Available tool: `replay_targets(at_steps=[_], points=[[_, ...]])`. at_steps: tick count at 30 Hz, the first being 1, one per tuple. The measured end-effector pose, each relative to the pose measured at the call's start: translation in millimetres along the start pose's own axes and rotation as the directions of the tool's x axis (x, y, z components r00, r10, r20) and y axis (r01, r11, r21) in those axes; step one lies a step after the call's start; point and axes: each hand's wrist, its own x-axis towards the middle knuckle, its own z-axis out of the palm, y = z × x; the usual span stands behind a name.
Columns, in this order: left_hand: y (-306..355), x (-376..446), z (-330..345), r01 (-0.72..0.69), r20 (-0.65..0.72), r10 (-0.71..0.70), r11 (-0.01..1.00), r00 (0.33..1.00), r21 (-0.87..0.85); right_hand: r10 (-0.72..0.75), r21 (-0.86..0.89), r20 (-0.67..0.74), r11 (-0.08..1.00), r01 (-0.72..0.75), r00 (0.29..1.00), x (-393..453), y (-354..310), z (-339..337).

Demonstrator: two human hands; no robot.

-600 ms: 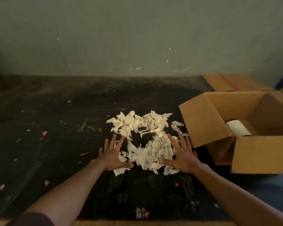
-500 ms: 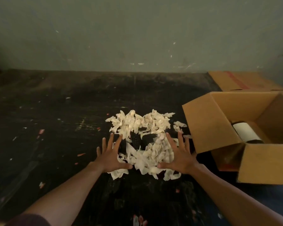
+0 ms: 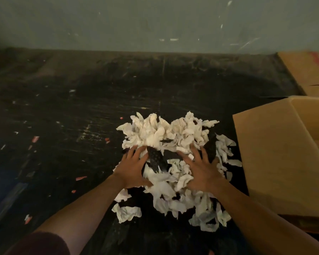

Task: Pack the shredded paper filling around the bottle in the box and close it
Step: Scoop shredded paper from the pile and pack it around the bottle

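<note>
On the dark counter (image 3: 63,126), I am gathering shredded paper (image 3: 173,137) with my left hand (image 3: 132,171) and right hand (image 3: 203,172) spread flat, not yet clamping, needing next to scoop toward the box (image 3: 276,162).

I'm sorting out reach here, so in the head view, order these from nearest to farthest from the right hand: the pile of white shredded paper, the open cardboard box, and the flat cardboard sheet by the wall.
From the right hand:
1. Pile of white shredded paper: directly under the hand, touching it.
2. Open brown cardboard box: to its right, apart.
3. Flat brown cardboard sheet: far right, by the wall.
</note>
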Motion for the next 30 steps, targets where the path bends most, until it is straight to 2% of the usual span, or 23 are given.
replay_targets(at_steps=[3, 7, 13, 17, 20, 24, 28, 30], points=[[1.3, 0.9, 11.9, 0.009, -0.137, -0.014, 0.999, 0.991, -0.036, 0.003, -0.12, -0.108, 0.993, -0.016, 0.994, 0.9, 1.3, 11.9], [13.3, 4.2, 18.4, 0.144, -0.194, -0.183, 0.97, 0.964, -0.197, 0.003, -0.023, -0.321, 1.0, -0.011, 0.947, 0.9, 0.0, 37.8], [21.1, 10.4, 12.1, 0.253, -0.188, -0.317, 0.92, 0.93, -0.3, 0.019, 0.147, -0.435, 0.988, 0.05, 0.9, 4.2, -1.4, 30.1], [29.2, 11.4, -7.7, 0.344, -0.108, -0.402, 0.872, 0.909, -0.349, 0.118, 0.332, -0.357, 0.943, 0.007, 0.926, 4.4, -7.6, 2.2], [31.7, 5.7, -29.1, 0.375, -0.075, -0.433, 0.844, 0.898, -0.383, 0.226, 0.531, -0.282, 0.846, -0.044, 0.932, -3.6, -14.2, -22.1], [30.4, -12.4, -64.2, 0.407, -0.094, -0.477, 0.823, 0.874, -0.396, 0.271, 0.593, -0.285, 0.804, -0.053, 0.919, -13.9, -15.8, -58.5], [33.0, -52.9, -105.1, 0.443, -0.149, -0.549, 0.783, 0.823, -0.437, 0.347, 0.663, -0.334, 0.748, -0.044, 0.876, -55.1, -16.0, -112.1], [36.5, -75.5, -123.9, 0.462, -0.167, -0.587, 0.756, 0.792, -0.465, 0.363, 0.654, -0.381, 0.756, -0.029, 0.85, -81.5, -17.4, -135.6]])
